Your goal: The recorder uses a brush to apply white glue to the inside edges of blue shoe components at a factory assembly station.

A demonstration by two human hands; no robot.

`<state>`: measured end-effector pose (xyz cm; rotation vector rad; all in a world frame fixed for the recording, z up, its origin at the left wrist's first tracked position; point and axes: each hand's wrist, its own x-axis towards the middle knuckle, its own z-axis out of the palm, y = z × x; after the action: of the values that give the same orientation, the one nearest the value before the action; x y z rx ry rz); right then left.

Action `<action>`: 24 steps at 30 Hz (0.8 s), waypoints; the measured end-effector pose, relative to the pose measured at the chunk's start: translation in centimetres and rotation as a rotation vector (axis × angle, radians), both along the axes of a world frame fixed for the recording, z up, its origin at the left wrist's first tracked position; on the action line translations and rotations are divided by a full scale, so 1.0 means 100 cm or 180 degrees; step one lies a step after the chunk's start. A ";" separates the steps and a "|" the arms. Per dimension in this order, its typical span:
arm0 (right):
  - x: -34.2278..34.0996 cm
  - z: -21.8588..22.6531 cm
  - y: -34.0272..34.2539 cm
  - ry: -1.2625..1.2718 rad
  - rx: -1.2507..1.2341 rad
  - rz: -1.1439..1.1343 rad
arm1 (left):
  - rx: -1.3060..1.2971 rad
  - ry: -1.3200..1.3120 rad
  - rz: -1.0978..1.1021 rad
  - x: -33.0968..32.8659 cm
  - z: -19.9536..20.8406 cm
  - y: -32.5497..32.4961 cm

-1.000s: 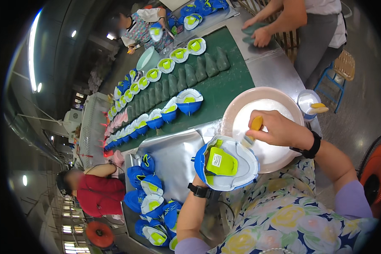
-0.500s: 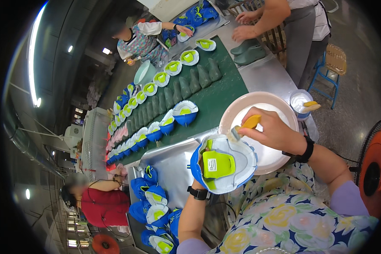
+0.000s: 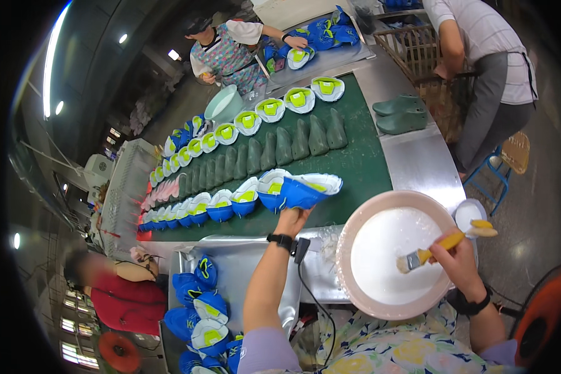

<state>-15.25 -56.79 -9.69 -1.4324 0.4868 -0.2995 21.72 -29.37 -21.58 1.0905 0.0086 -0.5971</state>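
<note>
My left hand (image 3: 296, 218) is stretched forward and grips a blue shoe upper (image 3: 305, 194) from beneath; its fingers are partly hidden. The upper has a white lining and a bright green inside, and it tilts over the green conveyor belt (image 3: 364, 165), at the near end of a row of similar uppers (image 3: 220, 209). Closed round the yellow handle of a flat paintbrush (image 3: 416, 258), my right hand (image 3: 458, 262) holds it over a pinkish basin (image 3: 349, 283) of white liquid. The bristles point left, above or at the liquid; I cannot tell which.
Dark green shoe lasts (image 3: 283, 144) line the belt's middle, with more uppers (image 3: 270, 110) beyond. At my left, a metal tray (image 3: 255, 249) holds blue uppers. Right of the basin stands a small container (image 3: 470, 215) with another brush (image 3: 483, 228). Several co-workers surround the table; a fan (image 3: 545, 318) stands right.
My left hand has carried the upper forward from beside the basin to the belt. My right hand has moved the brush away from the upper, right and down over the basin. The view has shifted.
</note>
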 end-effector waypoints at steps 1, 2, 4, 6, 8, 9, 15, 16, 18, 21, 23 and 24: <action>-0.002 0.003 0.002 0.0003 0.0017 -0.0064 | -0.0119 -0.0171 0.0049 0.026 -0.027 0.004; -0.004 0.003 0.001 0.0036 0.0036 -0.0151 | -0.0232 -0.0313 0.0077 0.047 -0.051 0.000; -0.006 -0.004 -0.007 0.0228 -0.0068 -0.0250 | 0.0310 -0.0445 0.0689 0.052 -0.069 -0.054; 0.000 -0.002 -0.003 0.0314 -0.0117 -0.0080 | 0.1998 -0.1087 0.0845 0.063 -0.099 -0.041; 0.007 -0.001 0.002 0.0331 -0.0133 0.0060 | 0.3416 -0.1326 0.0974 0.064 -0.129 -0.008; 0.008 -0.001 0.001 0.0460 -0.0337 0.0036 | 0.3334 -0.1269 0.0771 0.047 -0.115 -0.030; -0.012 -0.010 -0.015 0.0247 -0.0780 0.0554 | 0.2911 -0.2243 0.0294 -0.026 0.046 0.071; -0.013 -0.013 -0.017 0.0122 -0.0922 0.0587 | 0.2772 -0.2218 0.0462 -0.055 0.066 0.118; -0.015 -0.019 -0.023 0.0080 -0.0979 0.0662 | 0.3284 -0.2337 0.0726 -0.121 0.131 0.189; -0.017 -0.028 -0.019 -0.0071 -0.0938 0.0856 | 0.3875 -0.1423 0.1976 -0.250 0.159 0.354; -0.019 -0.027 -0.010 -0.0186 -0.0749 0.1038 | 0.4968 -0.1228 0.2479 -0.371 0.158 0.469; -0.024 -0.023 -0.006 -0.0155 -0.0837 0.0923 | 0.5558 -0.0431 0.2863 -0.388 0.145 0.454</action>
<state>-17.65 -57.41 -12.03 -1.7239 0.1991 -0.1682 -17.05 16.00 -7.12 2.5377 1.0083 0.5279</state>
